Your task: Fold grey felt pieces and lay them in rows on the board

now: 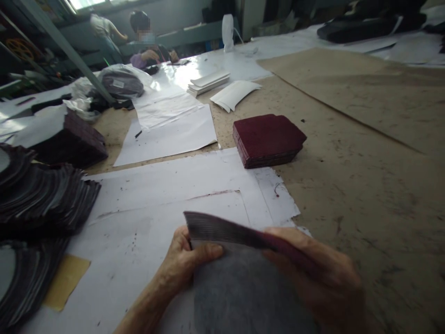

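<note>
I record left grip [186, 260] and right grip [328, 273] closed firmly on opposite sides of the stack [243, 287], above the paper [139, 246]; step in hand, I judge, is flexing its layers; next move calls for even pressure.

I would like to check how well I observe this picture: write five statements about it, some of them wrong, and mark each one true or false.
1. The left hand and right hand both hold the grey stack. True.
2. The maroon stack is in the right hand. False: it lies on the table, beyond the hands.
3. The left thumb rests on the grey stack. True.
4. The yellow piece lies right of the maroon stack. False: it lies left, beside the dark stacks.
5. A person is across the table. True.
</note>
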A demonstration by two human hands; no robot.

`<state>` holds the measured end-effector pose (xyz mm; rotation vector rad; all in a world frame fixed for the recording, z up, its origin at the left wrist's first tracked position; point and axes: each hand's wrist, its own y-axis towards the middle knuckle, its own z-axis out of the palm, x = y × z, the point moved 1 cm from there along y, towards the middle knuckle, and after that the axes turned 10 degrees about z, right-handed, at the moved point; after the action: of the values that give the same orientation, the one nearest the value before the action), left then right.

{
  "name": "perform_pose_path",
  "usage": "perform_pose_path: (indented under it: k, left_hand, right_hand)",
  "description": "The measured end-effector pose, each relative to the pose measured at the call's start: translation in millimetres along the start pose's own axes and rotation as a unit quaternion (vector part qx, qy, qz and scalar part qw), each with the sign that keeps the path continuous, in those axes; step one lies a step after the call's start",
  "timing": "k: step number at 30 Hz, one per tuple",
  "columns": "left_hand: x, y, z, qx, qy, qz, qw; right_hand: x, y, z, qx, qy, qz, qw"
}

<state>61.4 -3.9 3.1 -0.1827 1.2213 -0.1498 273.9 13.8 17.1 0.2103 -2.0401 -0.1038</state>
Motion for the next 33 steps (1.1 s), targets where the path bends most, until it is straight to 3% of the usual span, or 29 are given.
perform_pose_path:
  k: [2, 4, 6, 7, 8, 9, 11, 12, 14, 15, 17, 19, 21, 23, 28, 30, 33]
  left_hand:
    - [5.1, -1.4, 0.5, -0.027, -0.017, -0.01, 0.999]
    - [8.6, -3.5, -1.2, -0.041, -0.013, 0.004, 0.999]
    - [8.9, -3.9, -5.8, -0.044, 0.019, 0.043, 0.998]
    - [7.4, -3.1, -8.8, -0.049, 0.044, 0.072, 0.995]
    - [5.0, -1.8, -11.8, -0.054, 0.068, 0.106, 0.991]
    - [1.9, -0.2, -14.3, -0.057, 0.085, 0.14, 0.985]
    - [-4.7, 3.1, -17.2, -0.057, 0.063, 0.187, 0.979]
    - [-7.2, 4.6, -17.4, -0.051, 0.026, 0.193, 0.98]
    - [-9.7, 6.4, -16.0, -0.033, -0.048, 0.164, 0.985]
    - [-9.7, 6.6, -15.1, -0.024, -0.066, 0.141, 0.988]
    - [-8.7, 5.9, -14.4, -0.013, -0.059, 0.113, 0.992]
    - [-8.4, 4.1, -15.3, -0.012, -0.033, 0.122, 0.992]
    - [-9.9, 1.1, -16.1, -0.012, -0.016, 0.154, 0.988]
    - [-12.4, -3.0, -14.5, -0.006, -0.009, 0.183, 0.983]
    - [-11.2, -10.0, -2.4, 0.033, -0.042, 0.19, 0.98]
    - [-8.9, -8.5, -1.0, 0.032, -0.039, 0.193, 0.98]
    - [-10.3, -6.1, -4.9, 0.003, -0.001, 0.223, 0.975]
  right_hand:
    - [1.4, 7.8, 1.7, 0.058, 0.124, 0.19, 0.972]
    - [6.0, 13.4, 4.7, 0.14, 0.27, 0.318, 0.898]
    - [11.6, 14.8, 8.3, 0.2, 0.359, 0.365, 0.835]
    - [14.0, 14.3, 10.2, 0.212, 0.364, 0.369, 0.828]
    - [16.0, 13.6, 11.9, 0.204, 0.346, 0.356, 0.844]
    - [18.0, 13.1, 13.5, 0.18, 0.305, 0.319, 0.879]
    - [23.1, 13.5, 16.2, 0.1, 0.194, 0.159, 0.963]
    - [25.9, 14.0, 17.8, 0.061, 0.146, 0.055, 0.986]
    - [29.1, 16.1, 22.3, 0.009, 0.1, -0.085, 0.991]
    - [28.7, 18.1, 25.0, 0.003, 0.105, -0.087, 0.991]
    - [24.5, 22.9, 30.5, 0.041, 0.169, 0.033, 0.984]
    - [20.1, 25.2, 35.0, 0.124, 0.254, 0.179, 0.943]
    - [18.9, 24.1, 36.0, 0.178, 0.3, 0.231, 0.908]
    - [20.8, 20.1, 33.1, 0.149, 0.299, 0.199, 0.921]
    - [31.1, 9.0, 24.2, -0.001, 0.262, 0.067, 0.963]
    - [33.6, 10.2, 23.2, -0.008, 0.249, 0.041, 0.968]
    - [33.5, 15.3, 24.6, 0.043, 0.235, 0.053, 0.97]
